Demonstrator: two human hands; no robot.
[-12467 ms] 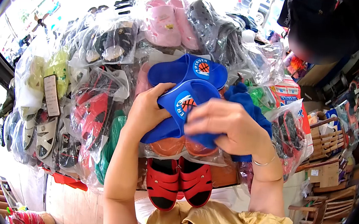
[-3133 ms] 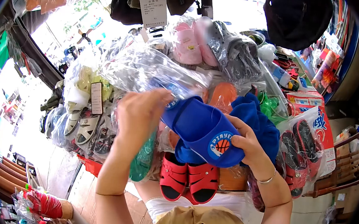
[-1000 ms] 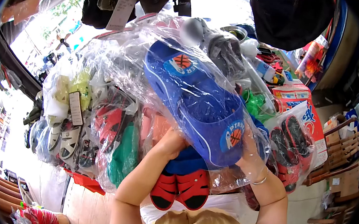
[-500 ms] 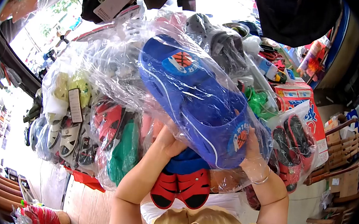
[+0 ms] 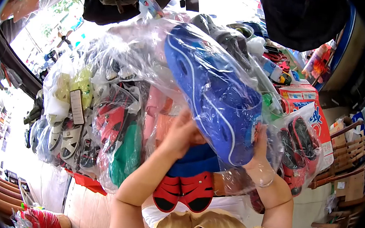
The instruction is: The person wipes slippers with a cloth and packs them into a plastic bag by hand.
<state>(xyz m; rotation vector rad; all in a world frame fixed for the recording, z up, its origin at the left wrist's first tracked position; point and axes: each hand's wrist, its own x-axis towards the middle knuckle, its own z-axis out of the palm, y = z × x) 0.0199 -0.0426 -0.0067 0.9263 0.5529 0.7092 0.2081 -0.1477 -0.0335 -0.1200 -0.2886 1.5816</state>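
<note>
Evidently glossy blue slippers (image 5: pixel 212 97), crinkled clear plastic, bare hands (image 5: pixel 219 141).

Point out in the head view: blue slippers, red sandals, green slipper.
Blue slippers (image 5: pixel 246 99): head view, nearer slipper's strap.
Red sandals (image 5: pixel 193 190): head view, right-hand sandal's straps.
Green slipper (image 5: pixel 126 158): head view, middle, through plastic.

The blue slippers (image 5: pixel 213 95), with pale wavy trim along their sides, lie inside a clear, crinkled plastic bag (image 5: pixel 142 51). They sit tilted, soles out of sight, slanting from upper left to lower right, held between two hands (image 5: pixel 221 140) above the other bagged shoes (image 5: pixel 114 116).
</note>
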